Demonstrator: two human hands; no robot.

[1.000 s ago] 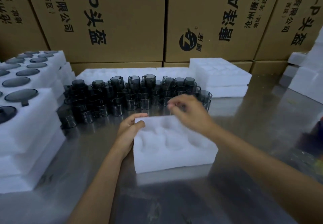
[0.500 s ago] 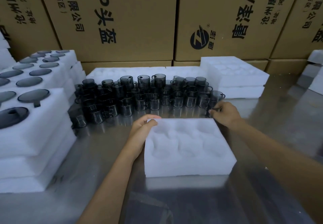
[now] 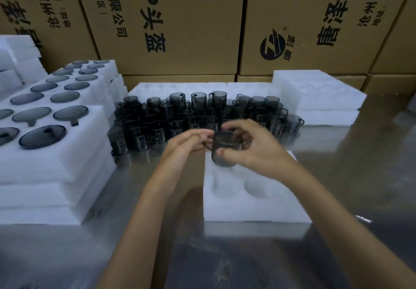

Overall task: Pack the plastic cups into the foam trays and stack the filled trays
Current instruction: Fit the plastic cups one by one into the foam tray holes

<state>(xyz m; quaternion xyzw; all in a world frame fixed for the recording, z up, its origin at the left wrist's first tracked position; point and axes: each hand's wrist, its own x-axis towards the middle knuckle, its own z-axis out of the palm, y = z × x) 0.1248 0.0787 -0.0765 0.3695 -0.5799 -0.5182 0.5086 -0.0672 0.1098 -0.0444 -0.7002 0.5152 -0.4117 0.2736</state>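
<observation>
1. The right hand grips a smoky grey plastic cup, thumb against the near wall and fingers curled over the far rim, and holds it upright over the far left corner of the foam tray
2. The left hand is at the cup's left side, its fingertips at the small handle; motion blur hides whether they pinch it or only touch, so I cannot tell its grip
3. The tray lies on the steel counter right in front of the person. Two round pockets in its near row show bare; the far ones are hidden behind the hands
4. The loose cups wait in a dense cluster just behind the tray, some stacked two high
5. To the left, filled trays stand in a stack, dark round lids seated in the top one. More white foam lies behind the cups, in front of the cardboard boxes
6. Handling, as a judgement: the cup looks light, thin-walled and rigid, and smooth enough to slip. Hold it across the body or at the rim and handle; hard squeezing might crack it
7. The foam looks soft and light. It will likely give as a cup is pressed in, and the tray may slide on the polished steel unless a hand steadies it
8. The packing of this tray appears barely begun, with stacking still ahead
</observation>
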